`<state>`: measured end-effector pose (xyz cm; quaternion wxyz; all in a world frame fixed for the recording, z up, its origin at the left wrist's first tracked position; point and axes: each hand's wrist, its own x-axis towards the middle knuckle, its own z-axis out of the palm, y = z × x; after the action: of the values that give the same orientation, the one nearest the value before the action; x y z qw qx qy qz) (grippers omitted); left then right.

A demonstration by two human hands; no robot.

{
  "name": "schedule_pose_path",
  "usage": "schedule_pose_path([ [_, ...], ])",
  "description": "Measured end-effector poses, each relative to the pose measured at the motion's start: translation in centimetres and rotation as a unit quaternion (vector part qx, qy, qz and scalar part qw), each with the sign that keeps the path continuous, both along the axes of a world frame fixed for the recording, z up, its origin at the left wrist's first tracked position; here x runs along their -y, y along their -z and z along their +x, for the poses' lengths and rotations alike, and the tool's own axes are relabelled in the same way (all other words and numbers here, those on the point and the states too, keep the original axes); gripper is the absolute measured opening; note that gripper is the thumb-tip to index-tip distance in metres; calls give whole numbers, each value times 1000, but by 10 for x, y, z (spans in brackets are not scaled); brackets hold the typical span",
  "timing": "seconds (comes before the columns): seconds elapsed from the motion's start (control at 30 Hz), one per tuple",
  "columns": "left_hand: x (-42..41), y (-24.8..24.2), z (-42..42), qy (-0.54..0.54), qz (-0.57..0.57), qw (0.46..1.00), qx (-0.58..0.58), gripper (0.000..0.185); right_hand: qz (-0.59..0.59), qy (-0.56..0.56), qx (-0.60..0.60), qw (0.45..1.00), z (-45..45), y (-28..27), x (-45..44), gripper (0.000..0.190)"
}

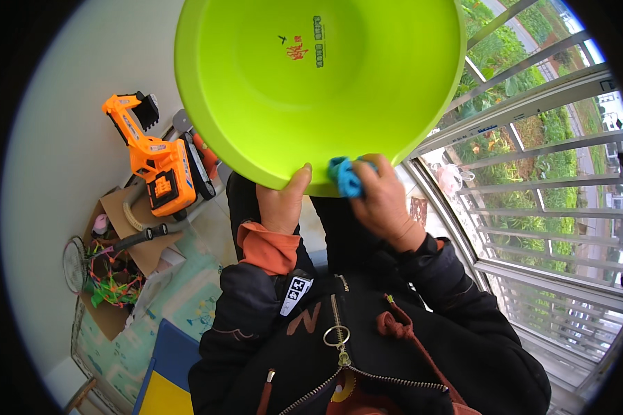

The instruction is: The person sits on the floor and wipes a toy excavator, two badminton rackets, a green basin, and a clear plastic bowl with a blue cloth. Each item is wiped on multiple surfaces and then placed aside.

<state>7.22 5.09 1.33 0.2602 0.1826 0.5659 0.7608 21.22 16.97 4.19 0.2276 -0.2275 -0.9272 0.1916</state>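
A large lime-green plastic basin [311,119] fills the top of the view, its inside facing me and its near rim above my knees. Printed marks show on its bottom. My left hand [283,202] grips the near rim, thumb on the inner wall and fingers hidden behind. In my right hand [381,199] is a bunched blue cloth [347,177], pressed against the inside of the rim a little to the right of my left thumb.
At left stand an orange toy excavator [158,161] and a cardboard box [130,238] of toys, with a badminton racket [75,264] beside it. A blue and yellow panel [171,358] is lower left. A barred window [529,197] runs along the right.
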Motion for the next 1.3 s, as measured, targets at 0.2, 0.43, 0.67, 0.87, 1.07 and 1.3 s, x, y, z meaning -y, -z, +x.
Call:
schedule_pose_path([
  [0.2,-9,6,4,-10,85,995,49,17,64,116,25,991,17,-1,-38,30],
  [0.43,-14,6,9,17,32,998,49,16,-40,19,-47,998,-4,4,17,28],
  [0.67,-23,1,-7,78,82,965,235,34,71,73,-89,991,11,-1,-12,38],
  [0.87,-25,-7,-17,60,124,925,355,36,95,89,-170,977,-7,-1,-14,47],
  [1.07,-30,-2,-24,87,130,924,349,36,106,-6,-142,984,-38,-5,20,51],
  [1.3,-22,-11,-19,61,78,919,381,35,124,126,-172,969,-23,-21,-41,36],
])
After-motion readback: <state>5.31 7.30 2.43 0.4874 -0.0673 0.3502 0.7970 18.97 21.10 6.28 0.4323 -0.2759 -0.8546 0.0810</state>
